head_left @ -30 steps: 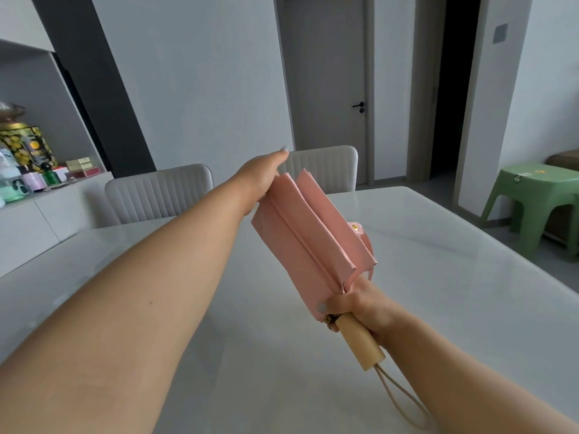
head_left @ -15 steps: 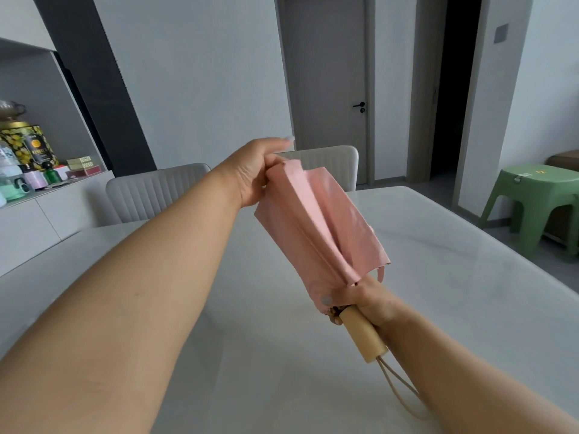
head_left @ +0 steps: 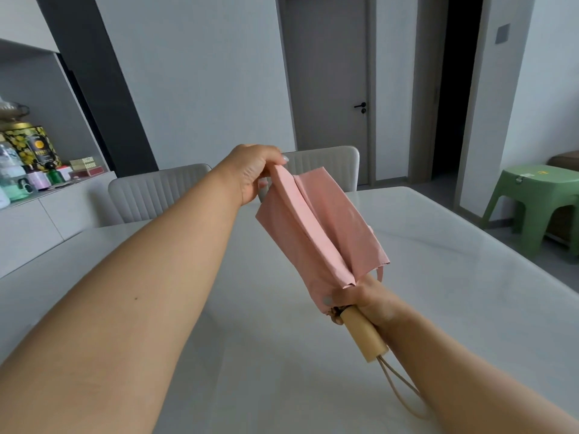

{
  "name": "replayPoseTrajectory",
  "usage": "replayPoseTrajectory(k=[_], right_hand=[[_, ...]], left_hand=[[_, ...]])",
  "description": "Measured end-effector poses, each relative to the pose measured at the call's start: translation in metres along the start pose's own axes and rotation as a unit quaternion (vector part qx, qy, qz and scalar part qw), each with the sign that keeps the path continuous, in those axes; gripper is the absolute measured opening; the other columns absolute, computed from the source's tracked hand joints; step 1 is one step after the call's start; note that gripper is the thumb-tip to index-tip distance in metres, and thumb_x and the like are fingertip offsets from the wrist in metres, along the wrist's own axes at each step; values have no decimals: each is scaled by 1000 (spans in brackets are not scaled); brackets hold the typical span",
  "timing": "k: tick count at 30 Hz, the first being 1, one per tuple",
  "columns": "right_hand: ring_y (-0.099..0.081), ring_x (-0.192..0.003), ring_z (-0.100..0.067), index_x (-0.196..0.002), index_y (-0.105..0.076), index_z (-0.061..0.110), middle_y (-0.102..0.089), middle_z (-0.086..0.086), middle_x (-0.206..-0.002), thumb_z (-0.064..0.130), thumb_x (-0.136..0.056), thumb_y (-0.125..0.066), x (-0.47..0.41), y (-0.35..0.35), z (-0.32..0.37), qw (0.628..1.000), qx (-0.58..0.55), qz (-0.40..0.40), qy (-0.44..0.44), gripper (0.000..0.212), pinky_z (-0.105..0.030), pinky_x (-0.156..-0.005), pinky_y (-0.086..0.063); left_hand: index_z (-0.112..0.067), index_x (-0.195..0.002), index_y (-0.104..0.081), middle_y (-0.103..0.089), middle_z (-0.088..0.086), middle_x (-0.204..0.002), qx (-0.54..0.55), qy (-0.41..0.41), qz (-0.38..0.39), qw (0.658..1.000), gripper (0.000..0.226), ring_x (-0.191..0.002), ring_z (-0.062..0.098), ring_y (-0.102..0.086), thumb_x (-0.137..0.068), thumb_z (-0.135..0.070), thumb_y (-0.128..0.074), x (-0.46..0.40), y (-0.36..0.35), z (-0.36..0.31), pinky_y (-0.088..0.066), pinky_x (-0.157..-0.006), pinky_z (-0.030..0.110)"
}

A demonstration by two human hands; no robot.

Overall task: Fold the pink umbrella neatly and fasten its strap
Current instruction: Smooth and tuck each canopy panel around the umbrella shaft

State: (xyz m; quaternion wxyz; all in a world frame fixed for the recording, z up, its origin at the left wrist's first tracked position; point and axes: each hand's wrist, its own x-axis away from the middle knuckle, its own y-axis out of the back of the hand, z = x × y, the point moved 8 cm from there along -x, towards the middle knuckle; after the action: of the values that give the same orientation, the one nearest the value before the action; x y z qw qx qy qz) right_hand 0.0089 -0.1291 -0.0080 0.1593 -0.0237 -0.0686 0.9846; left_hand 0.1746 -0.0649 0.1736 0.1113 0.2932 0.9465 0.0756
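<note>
The collapsed pink umbrella [head_left: 316, 233] is held in the air above the white table [head_left: 438, 277], its tip pointing away and up to the left. My left hand [head_left: 250, 173] pinches the top of one fabric fold near the tip and holds it taut. My right hand [head_left: 360, 297] grips the canopy's gathered lower end just above the light wooden handle [head_left: 365, 336]. The pink strap [head_left: 379, 273] hangs loose at the canopy's right lower edge. A beige wrist cord [head_left: 398, 386] trails down from the handle.
Two pale upholstered chairs [head_left: 156, 192] stand at the table's far side. A sideboard [head_left: 47, 208] with tins and bottles is at the left. A green plastic stool [head_left: 539, 198] sits on the floor at the right, beside a dark doorway.
My left hand has gone from lying flat against the fabric to pinching a fold at the tip. The canopy has spread wider on the right, and the strap now dangles lower.
</note>
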Motion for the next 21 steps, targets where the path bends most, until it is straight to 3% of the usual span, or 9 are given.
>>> replayPoseTrajectory(k=[2, 7, 11, 14, 17, 19, 21], right_hand=[[-53, -51, -18, -95, -55, -2, -56, -8, -63, 4, -53, -65, 0, -1, 0, 1000, 7, 4, 3, 43, -28, -48, -45], [-51, -55, -24, -84, -56, -2, -54, -16, -67, 2, -54, -66, -5, 1, 3, 1000, 8, -5, 7, 32, -32, -51, -44], [-51, -54, -24, -85, -56, -2, -54, -14, -64, 1, -55, -67, -7, 0, 5, 1000, 9, 0, 14, 32, -32, -51, -44], [-52, -52, -21, -90, -56, -2, -56, -11, -63, -1, -57, -66, -7, 1, 5, 1000, 1, 2, 18, 35, -30, -49, -44], [-56, -54, -17, -111, -52, 1, -61, -3, -65, 5, -60, -72, -7, 3, 4, 999, -30, 8, 24, 55, -29, -47, -46], [-58, -56, -16, -122, -48, 5, -64, 2, -68, 24, -54, -84, -9, 5, 2, 998, -50, 17, 24, 79, -29, -49, -48], [-59, -59, -14, -127, -48, 9, -64, 2, -72, 48, -39, -92, -9, 5, 2, 997, -72, 26, 26, 105, -28, -50, -49]], left_hand=[[-19, -76, -59, -53, -3, -67, 12, -12, -26, 1000, 15, -62, 11, -50, -81, -5, -61, 1, 5, -1, -31, -63, 28], [-22, -87, -59, -51, -12, -80, -132, -80, -75, 985, 9, -73, 5, -46, -91, -31, -58, 20, 3, -14, -39, -67, 26], [-27, -95, -66, -49, -15, -64, -225, -100, 13, 969, 26, -65, 9, -49, -93, -50, -53, 45, -31, -5, -40, -69, 28], [-21, -93, -71, -57, -5, -62, -261, -61, 73, 961, 36, -58, 15, -58, -93, -52, -53, 64, -50, 14, -47, -61, 26], [-11, -85, -74, -72, 8, -81, -228, -30, 50, 972, 30, -73, 25, -70, -86, -39, -64, 67, -44, 31, -59, -71, 31], [3, -86, -72, -74, 21, -89, -157, -14, 21, 987, 36, -81, 33, -73, -75, -31, -70, 66, -36, 43, -61, -79, 40], [15, -92, -64, -72, 26, -88, -93, -8, 4, 996, 38, -77, 31, -71, -78, -20, -73, 68, -32, 54, -62, -76, 40]])
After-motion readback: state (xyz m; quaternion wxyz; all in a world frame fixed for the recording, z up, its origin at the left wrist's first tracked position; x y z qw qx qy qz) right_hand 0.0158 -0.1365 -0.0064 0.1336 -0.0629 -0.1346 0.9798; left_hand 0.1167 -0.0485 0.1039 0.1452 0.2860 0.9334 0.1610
